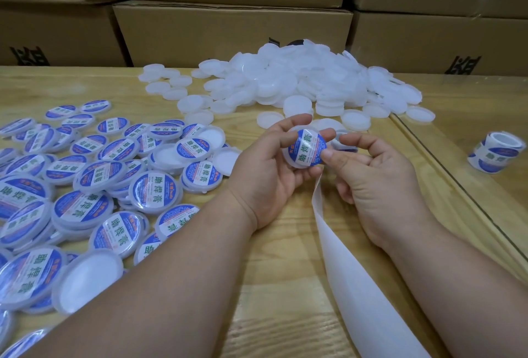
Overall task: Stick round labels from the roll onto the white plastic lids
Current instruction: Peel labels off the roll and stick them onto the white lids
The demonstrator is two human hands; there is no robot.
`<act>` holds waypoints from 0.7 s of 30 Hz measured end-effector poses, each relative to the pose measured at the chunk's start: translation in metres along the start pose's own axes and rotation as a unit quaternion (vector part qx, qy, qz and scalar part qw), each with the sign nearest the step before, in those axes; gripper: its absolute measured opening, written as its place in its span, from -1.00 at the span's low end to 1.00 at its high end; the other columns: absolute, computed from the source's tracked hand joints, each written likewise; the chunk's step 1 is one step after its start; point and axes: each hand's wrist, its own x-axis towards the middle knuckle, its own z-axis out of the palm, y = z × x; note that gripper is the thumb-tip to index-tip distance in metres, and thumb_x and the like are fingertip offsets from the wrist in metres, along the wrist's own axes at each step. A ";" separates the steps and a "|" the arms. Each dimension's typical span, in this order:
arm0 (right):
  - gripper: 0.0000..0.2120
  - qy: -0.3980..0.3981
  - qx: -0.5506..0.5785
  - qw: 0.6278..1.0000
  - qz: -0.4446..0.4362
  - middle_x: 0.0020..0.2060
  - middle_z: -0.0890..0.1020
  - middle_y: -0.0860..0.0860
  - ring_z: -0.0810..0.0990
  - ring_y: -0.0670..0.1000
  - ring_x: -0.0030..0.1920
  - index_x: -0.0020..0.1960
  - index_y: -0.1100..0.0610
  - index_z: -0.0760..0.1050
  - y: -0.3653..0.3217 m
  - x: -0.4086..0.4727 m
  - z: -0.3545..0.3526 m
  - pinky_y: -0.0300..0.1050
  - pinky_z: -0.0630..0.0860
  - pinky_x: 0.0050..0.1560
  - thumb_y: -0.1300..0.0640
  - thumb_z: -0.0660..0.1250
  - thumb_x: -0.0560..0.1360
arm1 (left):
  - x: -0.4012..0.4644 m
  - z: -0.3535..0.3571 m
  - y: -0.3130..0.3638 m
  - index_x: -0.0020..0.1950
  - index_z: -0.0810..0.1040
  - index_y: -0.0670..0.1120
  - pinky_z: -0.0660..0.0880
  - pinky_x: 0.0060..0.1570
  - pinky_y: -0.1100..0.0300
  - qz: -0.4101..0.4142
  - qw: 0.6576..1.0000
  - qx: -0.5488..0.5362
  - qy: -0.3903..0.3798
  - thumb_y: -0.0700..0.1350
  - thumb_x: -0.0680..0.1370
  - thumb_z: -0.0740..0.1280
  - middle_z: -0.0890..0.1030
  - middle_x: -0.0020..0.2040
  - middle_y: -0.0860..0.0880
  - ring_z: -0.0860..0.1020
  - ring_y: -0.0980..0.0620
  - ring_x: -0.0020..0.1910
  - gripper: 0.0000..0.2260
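Observation:
My left hand [274,169] grips a white plastic lid [304,147] by its rim, and a round blue-and-white label covers the lid's top. The thumb of my right hand [371,169] presses on the label's right edge. My right fingers curl round the end of the white backing strip [343,257], which trails down toward me over the table. A further part of the label strip [344,140] shows behind my right fingers. A pile of bare white lids [300,80] lies at the back centre. Several labelled lids [85,186] are spread on the left.
A second roll of labels [497,153] stands at the right on the wooden table [285,243]. A dark seam [457,175] runs diagonally across the table on the right. Stacked cardboard boxes [228,29] wall off the back.

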 end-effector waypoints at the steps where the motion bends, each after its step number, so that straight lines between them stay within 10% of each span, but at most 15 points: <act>1: -0.74 0.001 -0.002 1.000 0.000 -0.37 0.68 0.02 0.41 -0.09 -0.55 0.06 0.12 0.51 0.000 0.000 0.000 -0.32 0.33 -0.54 0.28 0.52 0.46 | 0.000 0.000 0.000 0.20 0.51 -0.08 0.52 -0.12 0.11 0.000 1.000 0.003 0.001 -0.20 0.62 0.15 0.66 0.19 -0.26 0.65 -0.13 -0.01 -0.78; 21: -0.76 -0.001 -0.011 1.000 0.002 -0.37 0.68 -0.01 0.44 -0.12 -0.55 0.04 0.14 0.50 -0.003 -0.002 0.001 -0.33 0.33 -0.54 0.30 0.50 0.46 | 0.002 -0.002 -0.003 0.19 0.52 -0.06 0.56 -0.17 0.17 0.016 0.999 0.027 -0.005 -0.18 0.64 0.19 0.68 0.18 -0.23 0.67 -0.07 -0.04 -0.83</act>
